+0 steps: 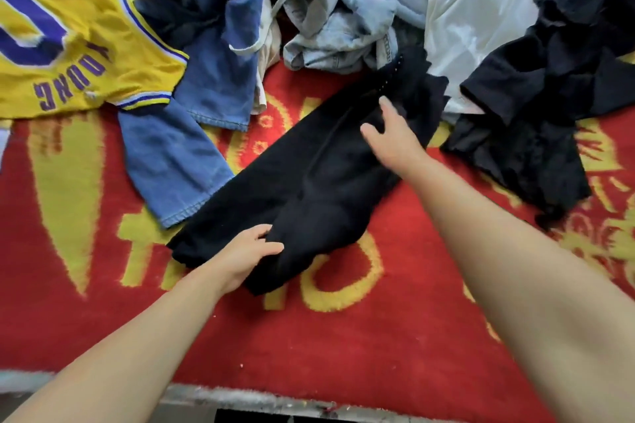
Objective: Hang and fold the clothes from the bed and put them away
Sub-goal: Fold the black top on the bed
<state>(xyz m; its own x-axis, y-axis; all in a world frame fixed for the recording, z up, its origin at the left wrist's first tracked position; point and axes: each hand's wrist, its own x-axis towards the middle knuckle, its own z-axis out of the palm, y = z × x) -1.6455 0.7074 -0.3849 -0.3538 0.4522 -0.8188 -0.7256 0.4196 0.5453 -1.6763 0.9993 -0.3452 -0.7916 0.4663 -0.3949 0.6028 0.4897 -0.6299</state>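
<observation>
Your left hand (245, 252) rests on the near end of the black trousers (309, 175), fingers loosely bent over the cloth w/ the tips pressing into a fold; can't tell if any fabric is actually pinched. Your right hand (391, 134) lies flat on the far end of the same garment, fingers spread and fairly straight, thumb out to the left, nothing clenched. So the trousers run diagonally btw your two hands: near-left end under the left hand, far-right end under the right, close to a row of small studs (390, 74) along the seam. They look folded lengthwise, one leg over the other, lying on the red blanket (343, 347) w/ yellow lettering.

Just beside the trousers on the left, a blue denim piece (178, 161) touches or slightly overlaps their edge. Further left, a yellow jersey (68, 31) w/ purple letters sits on top of more denim. Beyond your right hand: a pale grey-blue heap (343, 17), then a white garment (481, 21). To the right, a crumpled black garment (536, 134) lies near the trousers' far end but apart from your right hand. Blanket's near edge shows a grey fringe (240, 398) at the bottom.
</observation>
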